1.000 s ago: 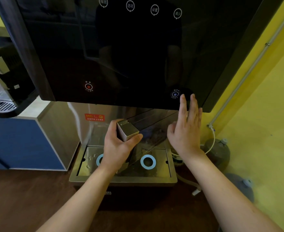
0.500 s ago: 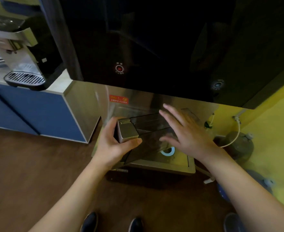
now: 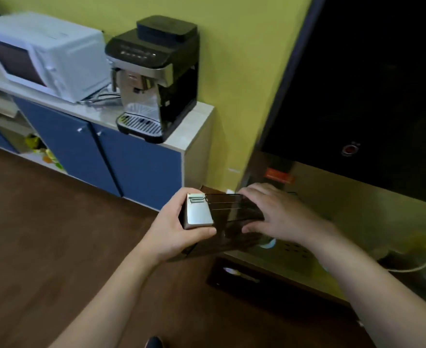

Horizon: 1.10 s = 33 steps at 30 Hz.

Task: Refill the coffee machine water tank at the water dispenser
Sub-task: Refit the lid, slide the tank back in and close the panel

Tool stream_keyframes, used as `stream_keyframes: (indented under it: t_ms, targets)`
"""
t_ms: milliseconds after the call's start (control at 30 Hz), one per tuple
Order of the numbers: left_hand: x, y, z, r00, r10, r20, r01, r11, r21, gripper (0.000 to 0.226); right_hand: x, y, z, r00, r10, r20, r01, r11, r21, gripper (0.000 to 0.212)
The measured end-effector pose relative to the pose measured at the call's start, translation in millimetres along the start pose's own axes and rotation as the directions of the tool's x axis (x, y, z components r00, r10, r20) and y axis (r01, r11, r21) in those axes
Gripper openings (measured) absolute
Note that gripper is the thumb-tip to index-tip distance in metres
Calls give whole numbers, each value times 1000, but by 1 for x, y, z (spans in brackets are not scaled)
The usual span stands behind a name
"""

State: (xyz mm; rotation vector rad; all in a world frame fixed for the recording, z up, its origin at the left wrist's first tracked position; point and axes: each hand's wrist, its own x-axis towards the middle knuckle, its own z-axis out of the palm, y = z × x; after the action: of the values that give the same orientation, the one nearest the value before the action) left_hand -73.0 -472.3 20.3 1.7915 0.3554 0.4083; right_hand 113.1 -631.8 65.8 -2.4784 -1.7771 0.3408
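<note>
Both hands hold the water tank (image 3: 232, 212) — a dark, see-through box with a silver end piece. The left hand (image 3: 179, 227) is clamped around the silver end, thumb under its lower edge and fingers curled over the far side. The right hand (image 3: 279, 214) lies over the tank's other end, fingers closed on its top and thumb against the near side. Just beyond the right hand stands the water dispenser (image 3: 372, 96), its drip tray (image 3: 292, 252) below the wrist. Well beyond the left hand — up on the blue cabinet (image 3: 131, 156) — sit the coffee machine (image 3: 154, 79) and a white microwave (image 3: 43, 54).
</note>
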Motion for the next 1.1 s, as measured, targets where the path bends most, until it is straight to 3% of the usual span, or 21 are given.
stream_keyframes:
  t_ms: [100,267,433,567,900,1100]
  targets:
    - [-4,-14,-74,998,-66,8,65,996,56,56,56,-47,10,998,-54,-31,54,999,-4,73]
    - [9,-24,-165,983,-182,31,169,955,245,59,142,-96,13,994,-76,84,76,997,1,75]
    - [63,-37,-208,943,-331,41,259,804,536,48,228,-96,12,985,-64,162,70,997,-28,74]
    - [125,-62,-215,919,-391,50,272,721,637,50,297,-61,3,980,-73,184,85,995,-59,72]
    - [301,-87,-181,935,-289,-206,351,844,406,46,468,58,-59,992,-76,104,96,975,-203,62]
    - [375,-106,-176,910,-292,-295,369,895,249,44,540,96,-79,982,-111,155,162,913,-373,64]
